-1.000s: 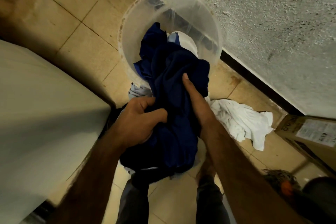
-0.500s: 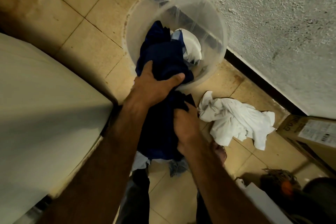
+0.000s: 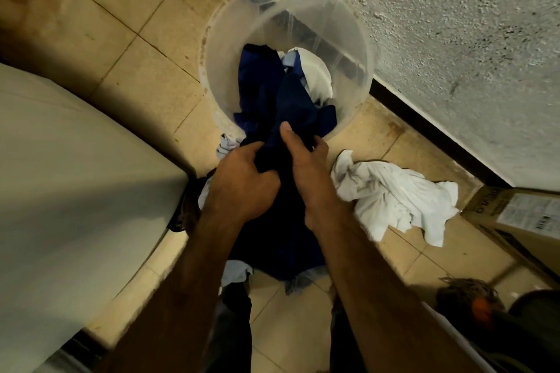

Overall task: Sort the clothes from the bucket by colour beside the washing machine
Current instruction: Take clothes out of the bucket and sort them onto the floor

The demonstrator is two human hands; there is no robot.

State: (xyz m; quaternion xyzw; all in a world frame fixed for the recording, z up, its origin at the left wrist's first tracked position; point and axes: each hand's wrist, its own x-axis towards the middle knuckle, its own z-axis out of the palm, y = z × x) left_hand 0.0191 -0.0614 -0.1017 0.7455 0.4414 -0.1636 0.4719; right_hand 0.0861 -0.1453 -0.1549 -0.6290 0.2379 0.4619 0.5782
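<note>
Over tiled floor, our left hand and right hand curled tight around the navy garment; it looked limp, light, best grabbed bunched.

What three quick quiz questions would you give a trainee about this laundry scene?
1. True or false: the bucket is empty.
2. What do the left hand and the right hand both grip? A) a shoe B) the dark blue garment C) a red towel
3. What colour is the crumpled garment lying to the right of the right hand?

Key: 1 false; 2 B; 3 white.
</note>
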